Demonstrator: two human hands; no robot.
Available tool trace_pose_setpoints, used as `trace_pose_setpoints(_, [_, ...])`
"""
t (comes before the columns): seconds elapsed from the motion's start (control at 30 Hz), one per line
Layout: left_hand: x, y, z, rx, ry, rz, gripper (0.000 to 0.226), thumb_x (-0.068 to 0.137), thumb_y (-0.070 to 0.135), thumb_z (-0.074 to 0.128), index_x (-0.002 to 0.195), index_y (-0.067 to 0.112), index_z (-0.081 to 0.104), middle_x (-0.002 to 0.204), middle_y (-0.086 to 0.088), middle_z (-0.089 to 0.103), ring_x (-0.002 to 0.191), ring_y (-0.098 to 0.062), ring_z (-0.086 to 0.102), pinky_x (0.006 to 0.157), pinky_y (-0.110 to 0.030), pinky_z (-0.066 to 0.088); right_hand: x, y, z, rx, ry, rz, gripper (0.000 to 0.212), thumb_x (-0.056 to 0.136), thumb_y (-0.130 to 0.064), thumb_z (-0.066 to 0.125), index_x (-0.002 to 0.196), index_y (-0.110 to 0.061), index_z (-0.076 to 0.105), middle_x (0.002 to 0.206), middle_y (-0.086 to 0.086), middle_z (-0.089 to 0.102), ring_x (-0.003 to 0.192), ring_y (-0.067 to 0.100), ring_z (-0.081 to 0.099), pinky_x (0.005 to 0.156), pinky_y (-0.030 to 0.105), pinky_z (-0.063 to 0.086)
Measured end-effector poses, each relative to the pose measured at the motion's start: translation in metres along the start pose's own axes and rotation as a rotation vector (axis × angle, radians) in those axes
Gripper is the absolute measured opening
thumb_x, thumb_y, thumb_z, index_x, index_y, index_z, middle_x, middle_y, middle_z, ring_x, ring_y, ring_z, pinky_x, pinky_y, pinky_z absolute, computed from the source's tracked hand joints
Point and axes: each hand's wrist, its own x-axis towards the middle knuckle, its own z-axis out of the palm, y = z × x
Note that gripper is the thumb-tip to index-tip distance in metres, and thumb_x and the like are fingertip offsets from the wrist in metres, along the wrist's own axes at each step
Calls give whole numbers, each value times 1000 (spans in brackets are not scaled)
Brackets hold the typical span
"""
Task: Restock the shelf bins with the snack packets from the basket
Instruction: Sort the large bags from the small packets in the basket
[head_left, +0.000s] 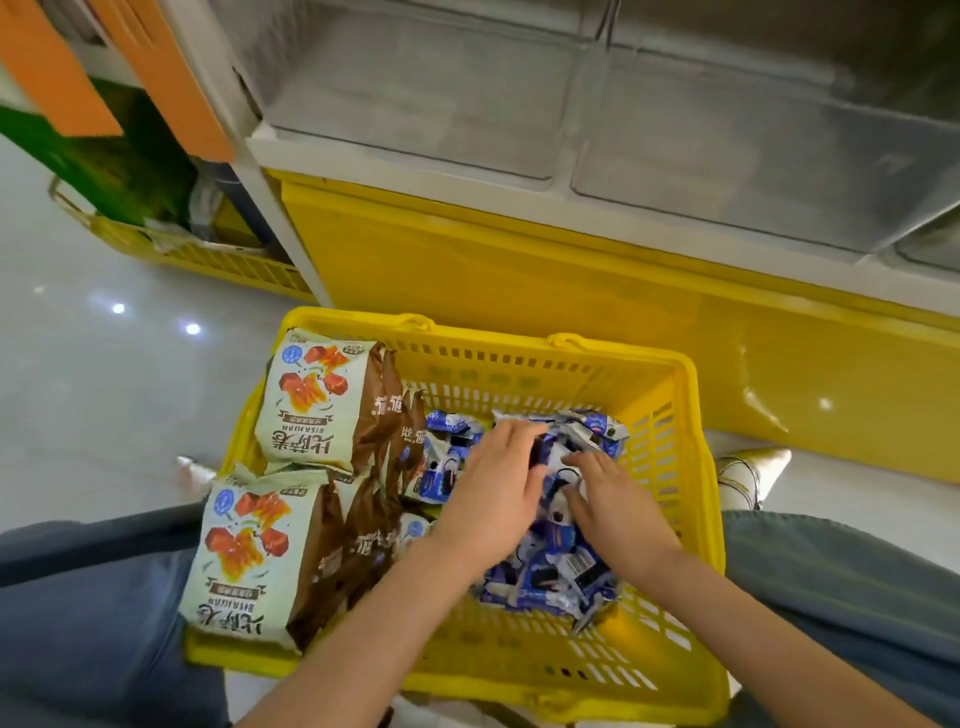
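Note:
A yellow plastic basket (670, 395) stands on the floor below me. A pile of small blue-and-white snack packets (550, 577) fills its middle and right. Cream-and-brown snack bags (311, 400) stand stacked along its left side. My left hand (493, 478) reaches into the blue pile, fingers curled round some packets. My right hand (608, 499) lies on the pile beside it, fingers curled down into the packets; its grip is hidden. Clear shelf bins (415, 109) sit above the basket.
The shelf has a yellow base panel (519, 260) just behind the basket. A second yellow basket (228, 260) with green items stands at the far left. My knees in blue trousers flank the basket, and a shoe (748, 473) shows at the right.

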Motion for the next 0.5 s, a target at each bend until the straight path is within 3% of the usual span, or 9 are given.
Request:
trace_pose_setpoints(0.1, [-3,-6,-70,-6,264,61,36,95,30,39,131,29,38,127,12,40,111,3,36,94,-17,30,30,-24,1,120,-13,-82,38,99,-27,40,135,-15,37,132,3,44,121,19,45,93,27,39])
trace_pose_setpoints(0.17, [-6,-23,-110,4,449,54,32,94,31,38,126,27,44,118,13,43,109,-3,44,88,-15,34,54,-40,10,133,-61,-94,40,100,-26,39,138,-13,34,135,5,40,119,21,46,91,28,39])
trace_pose_setpoints(0.27, [-12,-70,-148,13,650,-106,28,96,21,41,122,20,48,111,9,42,105,-12,50,86,-19,36,89,-61,30,110,-154,-72,42,100,-22,40,139,-8,30,138,10,37,124,23,40,97,29,35])
trace_pose_setpoints(0.33, [-13,-105,-158,67,632,-283,33,96,18,43,129,13,44,120,-3,44,115,-19,45,94,-25,34,109,-71,44,96,-221,-29,46,99,-19,42,141,-6,27,143,12,33,131,26,34,102,33,34])
trace_pose_setpoints(0.4, [-15,-134,-157,8,498,-453,41,97,21,41,137,11,36,133,-10,41,122,-23,43,100,-33,34,125,-77,58,78,-280,27,50,98,-17,45,142,-5,25,147,14,30,133,29,33,104,38,35])
trace_pose_setpoints(0.5, [-17,-159,-147,-226,297,-518,37,100,29,33,134,17,41,123,-4,53,112,-18,52,88,-23,40,141,-81,72,19,-325,97,52,97,-17,48,142,-5,24,147,15,29,132,30,34,100,39,37])
